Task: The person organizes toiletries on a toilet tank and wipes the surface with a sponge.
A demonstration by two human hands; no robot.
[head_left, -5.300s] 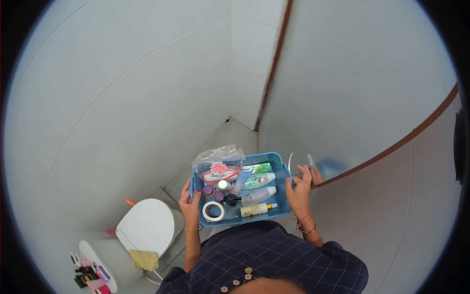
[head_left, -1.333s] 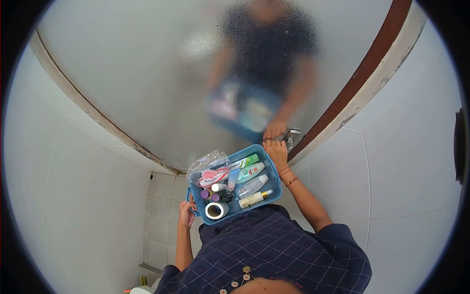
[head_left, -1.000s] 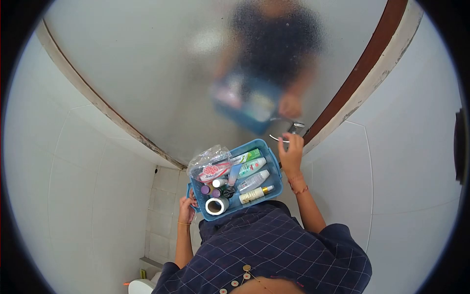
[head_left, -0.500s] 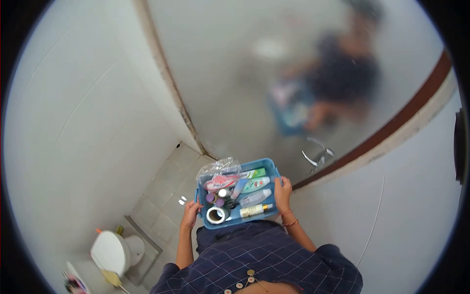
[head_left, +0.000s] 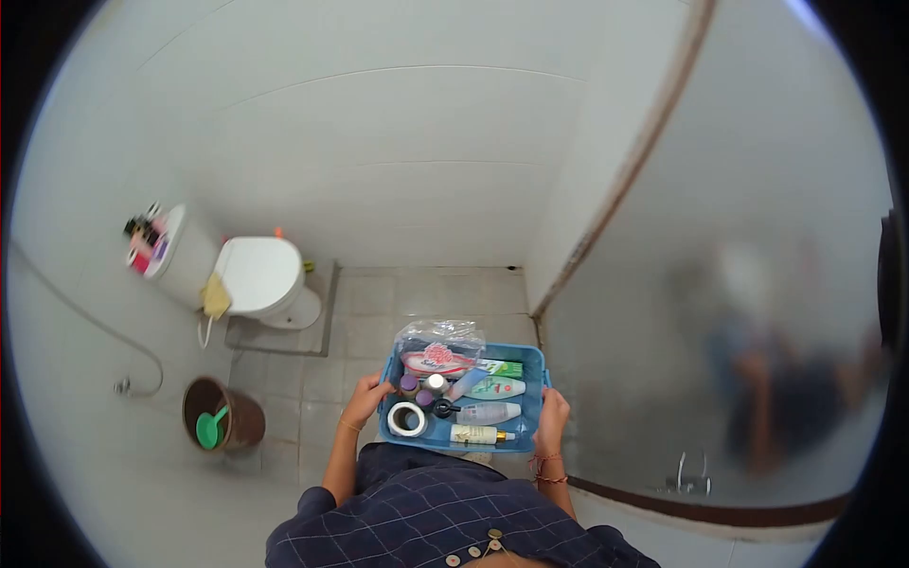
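Holding the blue basket (head_left: pixel 428 443) level in front of my waist, I had it gripped from both short ends, as the head view showed. My left hand (head_left: pixel 365 399) was curled over the basket's left end, fingers closed on the rim. My right hand (head_left: pixel 552 417) was clamped the same way on the right end. The basket lay directly between the two hands, its long axis running from one hand to the other, so neither hand was nearer than the other.

Inside the basket I counted one roll of tape (head_left: pixel 407 419) in the near left corner. One crinkled plastic packet (head_left: pixel 440 345) stood up at the far side. Three bottles lay on their sides, stacked along the right half: a white-and-green bottle (head_left: pixel 495 387), a clear bottle (head_left: pixel 489 413) and a cream bottle (head_left: pixel 476 434) nearest me. One green box (head_left: pixel 503 368) lay beyond them against the far wall. Two purple caps (head_left: pixel 409 383) and one white cap (head_left: pixel 436 381) sat just beyond the tape. I could not make out the small dark item beside them.

Well beyond the basket to its left stood one toilet (head_left: pixel 260 275), lid down, with a yellow cloth (head_left: pixel 216 296) hanging at its side. Left of the basket on the floor was one brown bucket (head_left: pixel 234 409) holding a green scoop (head_left: pixel 208 431). To the basket's right rose the frosted door (head_left: pixel 757 237), its metal handle (head_left: pixel 691 470) low and near my right hand's side.
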